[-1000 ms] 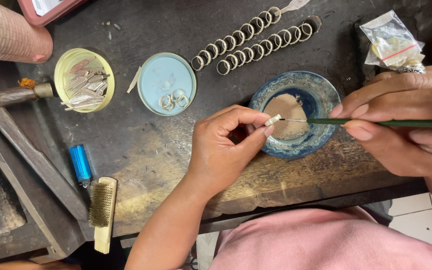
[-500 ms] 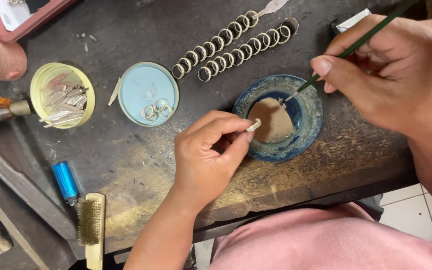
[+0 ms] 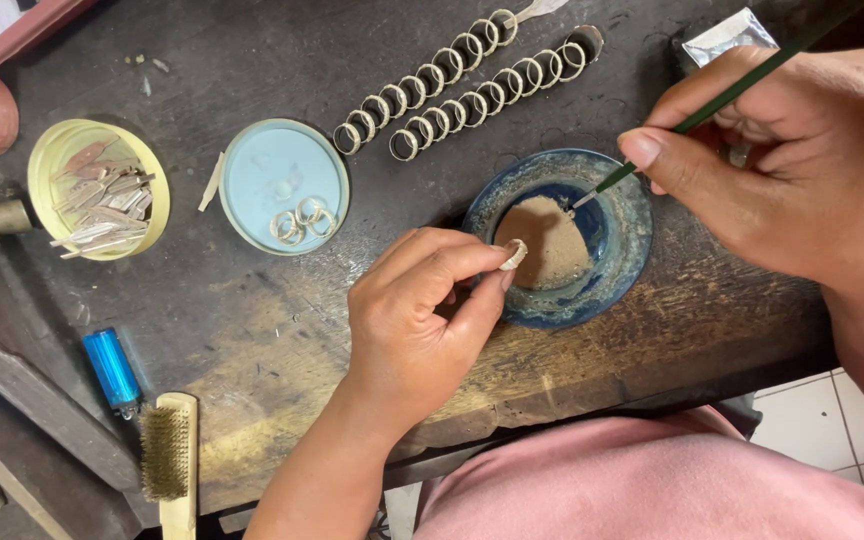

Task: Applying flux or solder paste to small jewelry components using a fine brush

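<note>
Pinching hand: left hand (image 3: 422,320) closed on a small ring (image 3: 515,254), thumb and forefinger.
Brush hand: right hand (image 3: 782,160) grips a green brush (image 3: 697,115), tip in the blue bowl (image 3: 632,215) below.

The left hand (image 3: 422,320) comes up from the lower edge on a bare forearm, its back turned to the camera and the wrist bent slightly. Its thumb and forefinger meet in a tight pinch grip at the fingertips, while the other fingers curl loosely into the palm beneath. The right hand (image 3: 792,160) enters from the right side, higher up and well apart from the left. Its thumb lies long and flat, pressed toward the forefinger in a pen-like grip, with the remaining fingers folded behind and the knuckles raised.
</note>
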